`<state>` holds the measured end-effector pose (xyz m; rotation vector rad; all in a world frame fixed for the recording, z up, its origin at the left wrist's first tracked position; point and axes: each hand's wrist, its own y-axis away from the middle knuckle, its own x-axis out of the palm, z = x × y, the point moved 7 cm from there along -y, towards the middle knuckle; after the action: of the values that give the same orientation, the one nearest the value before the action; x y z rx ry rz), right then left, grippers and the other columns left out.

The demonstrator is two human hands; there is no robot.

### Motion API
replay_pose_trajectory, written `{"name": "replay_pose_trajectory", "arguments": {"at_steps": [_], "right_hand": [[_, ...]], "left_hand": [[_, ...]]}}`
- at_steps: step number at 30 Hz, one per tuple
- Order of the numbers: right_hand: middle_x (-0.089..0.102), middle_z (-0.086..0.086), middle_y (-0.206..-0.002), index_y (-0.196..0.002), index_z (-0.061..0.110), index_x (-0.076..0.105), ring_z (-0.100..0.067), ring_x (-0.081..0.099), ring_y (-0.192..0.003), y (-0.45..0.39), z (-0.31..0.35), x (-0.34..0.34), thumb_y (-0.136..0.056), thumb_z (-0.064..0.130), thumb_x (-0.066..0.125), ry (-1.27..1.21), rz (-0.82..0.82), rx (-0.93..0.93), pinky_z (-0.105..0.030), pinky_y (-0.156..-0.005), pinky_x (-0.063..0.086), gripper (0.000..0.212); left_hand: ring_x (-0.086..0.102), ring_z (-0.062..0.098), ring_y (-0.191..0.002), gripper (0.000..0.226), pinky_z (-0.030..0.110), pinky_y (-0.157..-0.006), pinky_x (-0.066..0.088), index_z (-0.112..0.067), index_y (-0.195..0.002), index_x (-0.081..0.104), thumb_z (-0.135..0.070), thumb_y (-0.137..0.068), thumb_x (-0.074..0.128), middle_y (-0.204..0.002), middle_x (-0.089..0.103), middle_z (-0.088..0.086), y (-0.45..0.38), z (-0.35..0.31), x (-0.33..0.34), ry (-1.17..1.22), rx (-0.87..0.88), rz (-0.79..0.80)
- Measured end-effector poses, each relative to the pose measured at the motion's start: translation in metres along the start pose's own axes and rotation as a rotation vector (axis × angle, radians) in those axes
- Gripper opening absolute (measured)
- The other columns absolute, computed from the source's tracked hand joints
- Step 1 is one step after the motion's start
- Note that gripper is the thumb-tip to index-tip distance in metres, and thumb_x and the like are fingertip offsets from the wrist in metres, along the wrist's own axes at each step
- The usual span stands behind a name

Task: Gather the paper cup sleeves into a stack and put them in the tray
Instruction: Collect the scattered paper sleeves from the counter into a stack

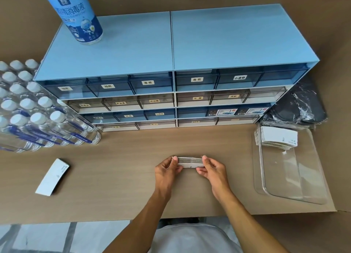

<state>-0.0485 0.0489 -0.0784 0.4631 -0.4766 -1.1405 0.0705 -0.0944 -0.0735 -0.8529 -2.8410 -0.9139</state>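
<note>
A small stack of flattened white paper cup sleeves (190, 162) stands on edge on the table centre. My left hand (167, 169) grips its left end and my right hand (212, 169) grips its right end. A clear plastic tray (290, 178) lies to the right. A thicker stack of sleeves (277, 137) rests in the tray's far end. One more flat sleeve (53, 177) lies alone on the table at the left.
A blue drawer cabinet (171, 66) with labelled drawers fills the back, with a disinfectant bottle (76, 15) on top. A wrapped pack of water bottles (36, 108) lies at the left. Dark plastic-wrapped items (300, 108) sit behind the tray. The table's front edge is near my body.
</note>
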Motion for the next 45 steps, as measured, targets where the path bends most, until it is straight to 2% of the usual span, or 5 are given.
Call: {"name": "replay_pose_trajectory", "arguments": {"at_steps": [11,18,24,33,45], "right_hand": [[0.069,-0.009,-0.084,-0.103,0.011,0.066,-0.016,0.073,-0.065,0.001,-0.01,0.012,-0.098,0.024,0.057,-0.172,-0.106,0.017,-0.024,-0.066,0.061,0.017],[0.072,-0.011,-0.088,-0.094,0.02,0.067,-0.023,0.074,-0.073,-0.001,-0.013,0.013,-0.097,0.024,0.059,-0.108,-0.085,0.017,-0.025,-0.067,0.061,0.009],[0.074,-0.01,-0.086,-0.116,0.005,0.067,-0.02,0.074,-0.07,-0.001,-0.018,0.011,-0.098,0.023,0.056,-0.097,-0.071,0.004,-0.028,-0.07,0.061,0.027],[0.065,-0.003,-0.123,-0.138,0.005,0.052,-0.015,0.07,-0.072,0.002,-0.018,0.021,-0.101,0.023,0.05,-0.189,-0.087,-0.003,-0.026,-0.073,0.061,0.042],[0.063,-0.01,-0.126,-0.136,-0.001,0.053,-0.009,0.071,-0.066,-0.001,-0.019,0.021,-0.101,0.025,0.048,-0.117,-0.075,-0.009,-0.023,-0.068,0.061,0.044]], "left_hand": [[0.071,0.015,-0.064,0.025,0.02,-0.063,0.059,-0.015,-0.091,0.075,-0.022,-0.102,0.053,-0.075,0.077,0.001,0.002,-0.003,0.01,0.027,0.052,-0.088],[0.066,0.017,-0.068,0.032,0.022,-0.065,0.059,-0.001,-0.094,0.073,-0.027,-0.101,0.054,-0.074,0.07,0.007,-0.002,0.004,0.001,-0.054,0.084,-0.105],[0.067,0.014,-0.061,0.031,0.022,-0.062,0.059,-0.004,-0.106,0.067,-0.026,-0.104,0.046,-0.073,0.07,0.009,-0.004,0.005,0.005,-0.075,0.072,-0.065],[0.067,0.011,-0.069,0.028,0.02,-0.066,0.059,-0.008,-0.106,0.07,-0.028,-0.102,0.05,-0.082,0.07,0.003,0.0,0.011,0.006,0.05,0.034,-0.066],[0.066,0.008,-0.067,0.028,0.018,-0.064,0.056,-0.017,-0.098,0.071,-0.029,-0.104,0.047,-0.074,0.07,-0.003,0.001,0.007,0.004,-0.006,0.087,-0.058]]}}
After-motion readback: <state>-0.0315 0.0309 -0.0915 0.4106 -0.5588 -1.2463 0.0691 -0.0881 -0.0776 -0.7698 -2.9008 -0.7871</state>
